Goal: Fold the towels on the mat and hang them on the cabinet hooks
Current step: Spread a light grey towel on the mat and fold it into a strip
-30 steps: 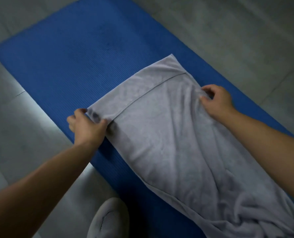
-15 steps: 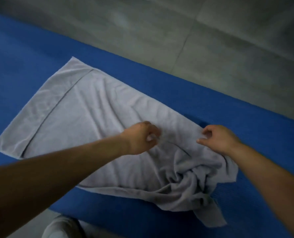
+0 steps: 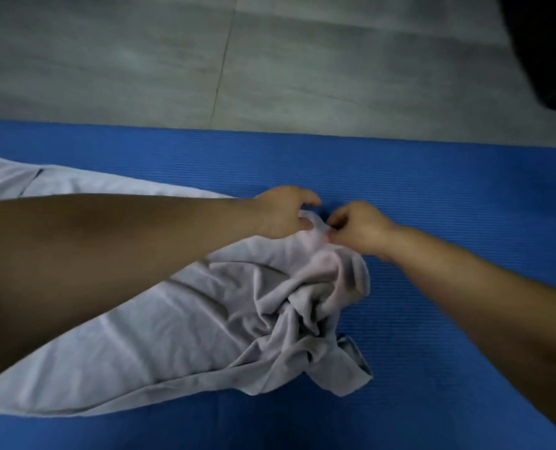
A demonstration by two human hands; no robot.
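A light grey towel (image 3: 159, 336) lies on the blue mat (image 3: 448, 196). Its left part is spread flat and runs out of view at the left; its right end is bunched into a crumpled heap. My left hand (image 3: 283, 212) and my right hand (image 3: 357, 227) meet at the far edge of that heap. Both pinch a small strip of the towel's edge between them. My left forearm crosses over the flat part and hides some of it.
Grey tiled floor (image 3: 270, 60) lies beyond the mat's far edge. A dark object (image 3: 552, 50) fills the top right corner. Bare mat stretches to the right of the towel and along the near side.
Both hands left the towel's flat end and moved to its crumpled end. They came together and now pinch its far edge. The view swung right along the mat.
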